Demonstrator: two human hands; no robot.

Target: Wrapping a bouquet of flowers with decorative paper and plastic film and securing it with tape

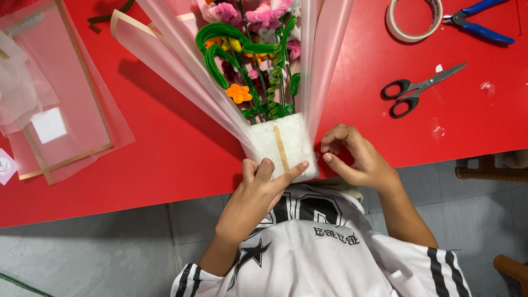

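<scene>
A bouquet of pipe-cleaner flowers (247, 49) with green stems lies on the red table (165, 148), wrapped in translucent frosted sheets (181, 55). Its base is a white foam-wrapped bundle (280, 144) at the table's near edge. My left hand (258, 190) presses on the bottom of the base, index finger stretched across it. My right hand (352, 157) pinches at the right edge of the wrap, where a small clear piece, probably tape, sits between thumb and fingers.
Black-handled scissors (421, 88) lie to the right, with a roll of tape (413, 21) and blue-handled pliers (478, 22) behind them. More translucent sheets with tan borders (60, 99) lie at the left. Grey floor and wooden stools show below the table edge.
</scene>
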